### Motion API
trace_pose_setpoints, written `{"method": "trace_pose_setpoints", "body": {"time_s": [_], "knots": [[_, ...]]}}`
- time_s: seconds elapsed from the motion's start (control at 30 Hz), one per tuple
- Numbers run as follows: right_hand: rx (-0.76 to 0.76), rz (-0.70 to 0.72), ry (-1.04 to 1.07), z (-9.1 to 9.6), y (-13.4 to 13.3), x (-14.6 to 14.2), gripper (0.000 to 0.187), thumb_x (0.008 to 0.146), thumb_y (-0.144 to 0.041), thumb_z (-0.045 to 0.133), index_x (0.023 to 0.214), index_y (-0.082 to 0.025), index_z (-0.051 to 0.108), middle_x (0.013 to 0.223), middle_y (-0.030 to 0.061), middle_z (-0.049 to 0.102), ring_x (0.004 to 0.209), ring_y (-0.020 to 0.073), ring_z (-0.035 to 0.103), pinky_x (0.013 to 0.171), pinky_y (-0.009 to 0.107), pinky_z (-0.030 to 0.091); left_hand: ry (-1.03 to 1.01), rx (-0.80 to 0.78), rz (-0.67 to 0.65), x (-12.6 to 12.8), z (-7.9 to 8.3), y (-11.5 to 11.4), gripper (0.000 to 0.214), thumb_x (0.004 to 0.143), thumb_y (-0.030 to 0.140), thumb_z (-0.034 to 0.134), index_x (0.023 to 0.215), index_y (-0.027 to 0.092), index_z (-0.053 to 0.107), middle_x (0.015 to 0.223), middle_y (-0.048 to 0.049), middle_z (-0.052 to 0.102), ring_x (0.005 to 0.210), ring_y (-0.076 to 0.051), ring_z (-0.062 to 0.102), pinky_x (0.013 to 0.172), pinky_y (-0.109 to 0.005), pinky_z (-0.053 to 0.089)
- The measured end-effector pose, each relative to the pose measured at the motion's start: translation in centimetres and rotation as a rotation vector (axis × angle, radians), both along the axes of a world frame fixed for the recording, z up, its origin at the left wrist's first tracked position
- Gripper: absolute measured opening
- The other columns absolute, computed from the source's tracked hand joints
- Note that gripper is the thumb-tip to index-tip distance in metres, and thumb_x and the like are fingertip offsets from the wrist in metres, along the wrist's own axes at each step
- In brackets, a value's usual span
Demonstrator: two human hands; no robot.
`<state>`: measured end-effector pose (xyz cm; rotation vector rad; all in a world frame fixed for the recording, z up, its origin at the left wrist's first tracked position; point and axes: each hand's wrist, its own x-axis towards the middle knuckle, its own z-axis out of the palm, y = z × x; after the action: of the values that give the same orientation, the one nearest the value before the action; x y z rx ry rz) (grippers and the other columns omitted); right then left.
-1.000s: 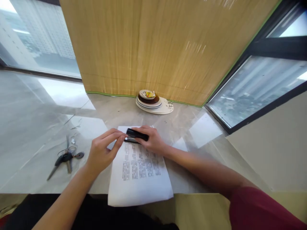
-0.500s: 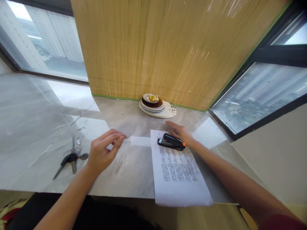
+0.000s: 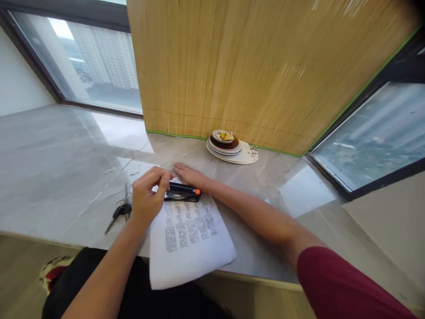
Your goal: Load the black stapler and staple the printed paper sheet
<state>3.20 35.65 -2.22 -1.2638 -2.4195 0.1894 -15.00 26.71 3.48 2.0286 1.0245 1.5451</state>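
Note:
A printed sheet of paper (image 3: 191, 239) lies on the marble sill, its near edge hanging over the front. A black stapler (image 3: 183, 193) with an orange end sits across the sheet's top edge. My left hand (image 3: 148, 197) is curled, thumb and fingers pinched at the stapler's left end, over the sheet's top left corner. My right hand (image 3: 190, 175) lies flat with fingers stretched out just behind the stapler, touching the sill beside it.
A bunch of keys (image 3: 120, 211) lies left of my left hand. A stack of plates with a brown bowl (image 3: 231, 149) stands at the back against the bamboo blind (image 3: 252, 66). Windows flank the blind. The sill's front edge (image 3: 259, 280) is close to me.
Half a second ago the sheet and stapler were off to the right under my right hand; now they are back by my left hand, which has closed at the stapler's end.

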Motion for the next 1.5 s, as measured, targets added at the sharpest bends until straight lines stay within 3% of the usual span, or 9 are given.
{"method": "trace_pose_setpoints", "body": {"time_s": [0.1,0.23,0.43,0.6,0.77,0.83,1.0,1.27,1.5], "knots": [[0.007,0.009,0.004,0.9,0.5,-3.8,0.029,0.099,-0.013,0.066,0.128,-0.011,0.07,0.151,0.0084,0.061,0.146,0.0182,0.051,0.121,0.024,0.039,-0.026,-0.016,0.031,-0.2,0.0,0.1,0.026,0.103,0.031,0.058,0.082,0.02,0.069,0.077,-0.0015,0.063,0.067,-0.014,0.058,0.063,-0.029,0.049],[-0.018,-0.008,0.001,1.1,-0.3,-3.6,0.037,0.1,-0.016,0.066,0.136,-0.024,0.068,0.158,0.0002,0.055,0.152,0.0201,0.043,0.125,0.034,0.042,-0.082,-0.021,0.118,-0.3,-0.1,0.2,0.031,0.103,0.033,0.056,0.076,0.02,0.066,0.073,-0.0008,0.061,0.067,-0.013,0.058,0.063,-0.028,0.048],[-0.065,-0.015,0.017,-0.4,-2.8,4.8,0.045,0.104,-0.019,0.055,0.148,-0.01,0.057,0.162,0.0135,0.049,0.155,0.0223,0.04,0.129,0.036,0.034,0.004,-0.136,0.183,-0.6,-0.9,1.4,0.026,0.1,0.031,0.057,0.081,0.02,0.071,0.072,-0.0005,0.069,0.063,-0.014,0.062,0.062,-0.027,0.05],[-0.088,-0.09,0.094,-1.3,-4.9,12.1,0.047,0.101,-0.024,0.055,0.146,-0.01,0.06,0.16,0.0188,0.05,0.153,0.0306,0.044,0.129,0.049,0.036,0.485,-0.136,-0.161,0.5,-2.7,1.8,0.018,0.099,0.031,0.062,0.104,0.02,0.075,0.104,-0.0062,0.078,0.095,-0.022,0.073,0.09,-0.036,0.056],[-0.013,-0.255,0.32,1.4,-8.5,15.7,0.045,0.109,-0.04,0.039,0.13,-0.016,0.071,0.131,0.0161,0.074,0.125,0.0274,0.069,0.111,0.045,0.052,0.814,-0.064,-0.296,1.9,-4.0,0.6,0.045,0.099,0.041,0.065,0.138,0.02,0.065,0.145,-0.0125,0.064,0.134,-0.034,0.058,0.11,-0.055,0.046],[-0.063,-0.226,0.312,2.8,-10.7,16.1,0.047,0.111,-0.045,0.037,0.124,-0.019,0.073,0.116,0.0122,0.077,0.105,0.0244,0.073,0.096,0.041,0.058,0.87,-0.07,-0.266,2.2,-4.2,0.4,0.045,0.099,0.042,0.065,0.139,0.021,0.065,0.145,-0.0124,0.064,0.134,-0.034,0.057,0.109,-0.054,0.046],[-0.148,-0.079,0.194,3.3,-15.0,14.9,0.041,0.092,-0.038,0.076,0.13,-0.022,0.069,0.107,0.0087,0.076,0.089,0.023,0.068,0.083,0.037,0.056,0.86,-0.123,-0.256,2.1,-4.5,0.7,0.047,0.095,0.041,0.07,0.138,0.024,0.065,0.147,-0.0087,0.063,0.137,-0.032,0.055,0.112,-0.05,0.043],[-0.019,-0.182,0.631,0.2,-14.1,14.7,0.03,0.077,-0.034,0.092,0.101,-0.025,0.076,0.103,0.0053,0.082,0.093,0.0262,0.078,0.089,0.042,0.062,0.793,-0.229,-0.244,1.9,-4.4,0.9,0.05,0.092,0.035,0.074,0.139,0.023,0.06,0.148,-0.0096,0.062,0.139,-0.031,0.055,0.117,-0.051,0.04],[0.065,-0.189,0.654,0.2,-14.6,15.1,0.017,0.082,-0.035,0.087,0.079,-0.023,0.075,0.101,0.0073,0.083,0.086,0.0249,0.08,0.084,0.041,0.065,0.721,-0.292,-0.24,2.1,-4.3,0.8,0.058,0.085,0.032,0.08,0.138,0.021,0.059,0.145,-0.0125,0.064,0.138,-0.034,0.056,0.117,-0.054,0.041]]}}
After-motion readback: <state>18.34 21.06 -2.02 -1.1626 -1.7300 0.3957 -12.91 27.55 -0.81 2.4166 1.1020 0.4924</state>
